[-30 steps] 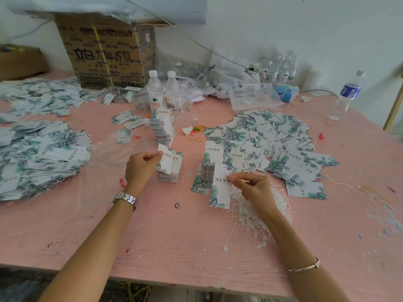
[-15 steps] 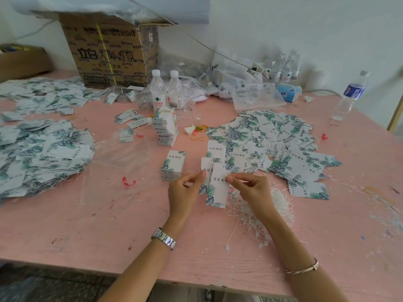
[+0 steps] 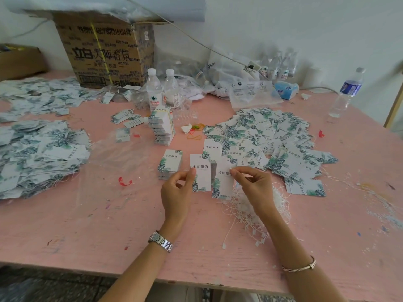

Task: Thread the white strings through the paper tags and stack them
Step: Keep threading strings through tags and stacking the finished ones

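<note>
Near the front of the pink desk (image 3: pixel 87 225), the left hand (image 3: pixel 177 194) pinches one paper tag (image 3: pixel 200 171) and the right hand (image 3: pixel 254 189) pinches another tag (image 3: pixel 222 184) just above the tangled white strings (image 3: pixel 265 209), beside a small stack of tags (image 3: pixel 170 163), while the cardboard box (image 3: pixel 104 51) at the back hides its contents.

A small packing workshop: heaps of printed paper tags (image 3: pixel 268 136) cover a paint-flecked pink counter (image 3: pixel 109 225), with a shipping carton (image 3: pixel 104 53) against the bare wall.
</note>
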Demonstrator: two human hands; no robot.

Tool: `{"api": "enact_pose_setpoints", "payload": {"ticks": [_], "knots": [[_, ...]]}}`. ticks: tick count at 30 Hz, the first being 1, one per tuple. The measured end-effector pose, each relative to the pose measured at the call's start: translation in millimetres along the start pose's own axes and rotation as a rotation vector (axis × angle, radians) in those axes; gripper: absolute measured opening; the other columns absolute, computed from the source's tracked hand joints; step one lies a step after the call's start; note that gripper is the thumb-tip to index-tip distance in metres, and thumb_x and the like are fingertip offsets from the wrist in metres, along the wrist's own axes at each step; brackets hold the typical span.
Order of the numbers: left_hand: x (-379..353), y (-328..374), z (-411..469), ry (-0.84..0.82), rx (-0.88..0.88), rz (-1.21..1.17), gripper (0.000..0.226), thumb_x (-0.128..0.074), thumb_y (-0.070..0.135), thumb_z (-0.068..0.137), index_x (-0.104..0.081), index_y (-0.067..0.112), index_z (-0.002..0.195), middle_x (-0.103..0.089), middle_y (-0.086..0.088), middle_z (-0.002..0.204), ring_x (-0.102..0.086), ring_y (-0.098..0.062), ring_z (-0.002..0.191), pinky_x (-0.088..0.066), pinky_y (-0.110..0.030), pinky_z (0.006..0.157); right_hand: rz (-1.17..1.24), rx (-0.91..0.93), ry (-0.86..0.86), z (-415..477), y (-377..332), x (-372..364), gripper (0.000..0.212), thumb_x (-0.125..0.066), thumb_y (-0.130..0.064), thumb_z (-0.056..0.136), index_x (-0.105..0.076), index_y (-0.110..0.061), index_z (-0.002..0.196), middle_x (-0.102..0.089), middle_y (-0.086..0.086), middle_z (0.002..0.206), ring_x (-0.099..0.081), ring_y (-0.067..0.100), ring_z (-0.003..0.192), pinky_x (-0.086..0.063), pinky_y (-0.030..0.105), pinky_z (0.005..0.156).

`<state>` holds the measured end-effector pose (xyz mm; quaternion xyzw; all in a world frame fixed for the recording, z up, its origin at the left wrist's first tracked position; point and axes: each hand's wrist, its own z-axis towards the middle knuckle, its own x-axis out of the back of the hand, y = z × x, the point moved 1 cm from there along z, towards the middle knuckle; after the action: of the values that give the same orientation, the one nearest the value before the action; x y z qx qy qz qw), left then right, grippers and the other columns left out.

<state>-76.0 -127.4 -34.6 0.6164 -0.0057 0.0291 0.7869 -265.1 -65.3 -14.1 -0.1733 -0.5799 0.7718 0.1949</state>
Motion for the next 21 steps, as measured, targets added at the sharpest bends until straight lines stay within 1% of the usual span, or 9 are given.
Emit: {"api": "enact_pose_setpoints", "payload": {"ticks": [2, 4, 6, 9, 11, 13, 15, 18, 21], "knots": [[-1, 0, -1, -0.005, -0.005, 0.004, 0.02, -0.07, 0.041, 0.09, -0.069, 0.028, 0.075, -0.06, 0.022, 0.057, -0.042, -0.002, 0.048, -0.036, -0.017, 0.051, -0.014, 0.004, 0.001, 0, 0, 0, 0.011, -0.076, -0.004, 0.084, -0.078, -0.014, 0.088, -0.077, -0.007, 0.085, -0.07, 0.003, 0.071, -0.052, 0.013, 0.065], [-3, 0, -2, -0.027, 0.006, 0.02, 0.018, -0.073, 0.039, 0.089, -0.07, 0.03, 0.074, -0.065, 0.018, 0.061, -0.044, -0.001, 0.048, -0.04, -0.024, 0.054, -0.016, -0.002, -0.026, -1, 0, -1, 0.009, -0.076, -0.005, 0.084, -0.078, -0.012, 0.088, -0.078, -0.005, 0.085, -0.067, 0.0, 0.064, -0.051, 0.012, 0.061], [-6, -1, -4, -0.039, 0.023, 0.043, 0.018, -0.075, 0.039, 0.088, -0.072, 0.03, 0.072, -0.066, 0.016, 0.061, -0.045, -0.002, 0.048, -0.042, -0.028, 0.056, 0.003, -0.006, -0.062, -4, -1, -4, 0.007, -0.076, -0.004, 0.084, -0.078, -0.007, 0.09, -0.077, -0.002, 0.083, -0.06, -0.002, 0.053, -0.046, 0.01, 0.054], [-9, -1, -6, -0.056, 0.025, 0.056, 0.014, -0.076, 0.037, 0.087, -0.072, 0.036, 0.073, -0.072, 0.011, 0.07, -0.053, -0.001, 0.054, -0.047, -0.031, 0.059, 0.006, -0.003, -0.095, -6, -2, -7, 0.007, -0.075, -0.005, 0.085, -0.078, -0.008, 0.09, -0.077, 0.0, 0.084, -0.056, -0.002, 0.051, -0.045, 0.01, 0.055], [-10, -3, -7, -0.073, 0.043, 0.065, 0.012, -0.076, 0.037, 0.087, -0.074, 0.034, 0.076, -0.074, 0.008, 0.075, -0.056, -0.005, 0.058, -0.05, -0.035, 0.062, -0.001, -0.003, -0.105, -7, -2, -8, 0.008, -0.075, -0.005, 0.085, -0.078, -0.012, 0.088, -0.077, 0.0, 0.084, -0.059, 0.0, 0.056, -0.048, 0.015, 0.058], [-12, -6, -9, -0.086, 0.048, 0.069, 0.015, -0.076, 0.037, 0.088, -0.077, 0.025, 0.08, -0.075, 0.007, 0.077, -0.058, -0.007, 0.06, -0.05, -0.035, 0.062, -0.018, -0.01, -0.101, -8, 0, -8, 0.009, -0.076, -0.007, 0.085, -0.078, -0.015, 0.087, -0.077, 0.005, 0.082, -0.061, 0.018, 0.063, -0.05, 0.03, 0.06], [-14, -7, -11, -0.086, 0.049, 0.064, 0.019, -0.076, 0.037, 0.088, -0.078, 0.019, 0.081, -0.074, 0.006, 0.077, -0.056, -0.005, 0.06, -0.049, -0.031, 0.062, -0.033, -0.006, -0.106, -8, 2, -9, 0.008, -0.076, -0.008, 0.086, -0.079, -0.015, 0.088, -0.075, 0.012, 0.082, -0.057, 0.027, 0.067, -0.046, 0.039, 0.064], [-18, -7, -13, -0.084, 0.064, 0.061, 0.021, -0.076, 0.037, 0.088, -0.078, 0.017, 0.081, -0.074, 0.004, 0.078, -0.062, -0.014, 0.066, -0.052, -0.036, 0.065, -0.045, 0.004, -0.123, -9, 2, -11, 0.011, -0.075, -0.009, 0.086, -0.079, -0.019, 0.087, -0.077, 0.003, 0.086, -0.061, 0.023, 0.066, -0.051, 0.035, 0.062], [-20, -9, -14, -0.08, 0.076, 0.05, 0.019, -0.076, 0.036, 0.088, -0.078, 0.019, 0.079, -0.074, 0.005, 0.076, -0.065, -0.018, 0.068, -0.054, -0.041, 0.067, -0.058, -0.007, -0.121, -8, 4, -10, 0.011, -0.076, -0.012, 0.086, -0.079, -0.022, 0.085, -0.077, 0.005, 0.083, -0.054, 0.026, 0.064, -0.045, 0.04, 0.062]]}}
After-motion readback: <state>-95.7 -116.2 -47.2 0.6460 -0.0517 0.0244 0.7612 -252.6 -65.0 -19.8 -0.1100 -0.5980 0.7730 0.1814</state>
